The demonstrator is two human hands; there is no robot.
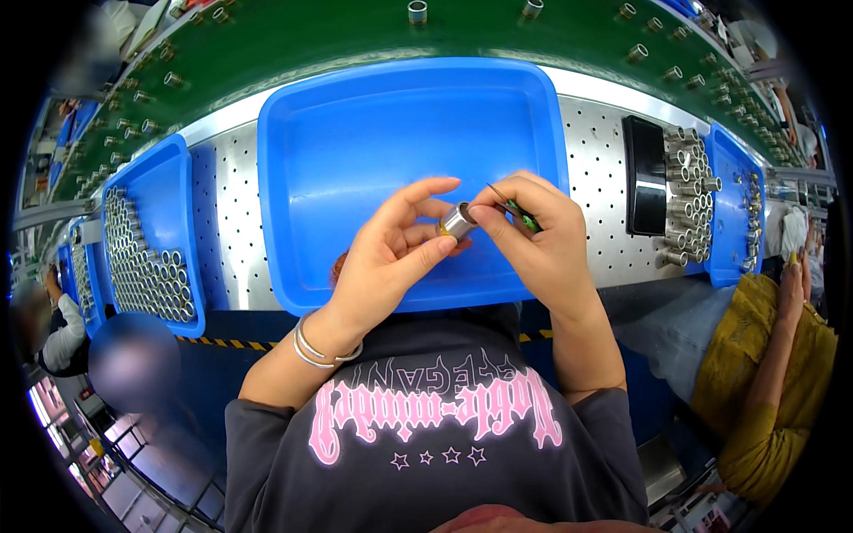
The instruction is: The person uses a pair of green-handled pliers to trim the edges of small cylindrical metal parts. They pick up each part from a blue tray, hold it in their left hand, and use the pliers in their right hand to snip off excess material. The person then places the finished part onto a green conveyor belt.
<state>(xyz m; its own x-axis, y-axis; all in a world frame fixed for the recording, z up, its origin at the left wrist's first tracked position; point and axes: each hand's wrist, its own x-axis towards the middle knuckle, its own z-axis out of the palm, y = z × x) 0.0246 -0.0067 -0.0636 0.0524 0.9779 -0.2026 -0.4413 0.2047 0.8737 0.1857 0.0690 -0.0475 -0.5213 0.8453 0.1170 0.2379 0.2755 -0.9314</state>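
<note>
A short silver metal sleeve [455, 222] is tilted between the thumb and fingers of my left hand [384, 247]; its other fingers are spread. My right hand [546, 238] is closed around a thin pointed tool [524, 216] with black and green parts, its dark tip sticking out at the upper left. The right thumb and forefinger meet at the open end of the sleeve. Whether they pinch a small piece there, I cannot make out. Both hands are above the near half of a large blue tray [355, 124]. A reddish-brown thing [338, 268] shows partly behind my left wrist.
At left a blue tray [197, 258] holds many upright metal sleeves. On the right lie a black flat device [645, 175], stacked sleeves [689, 195] and another blue tray [724, 222]. A green conveyor belt [355, 35] carrying scattered sleeves runs along the far side. A person in mustard sleeves [773, 373] sits at right.
</note>
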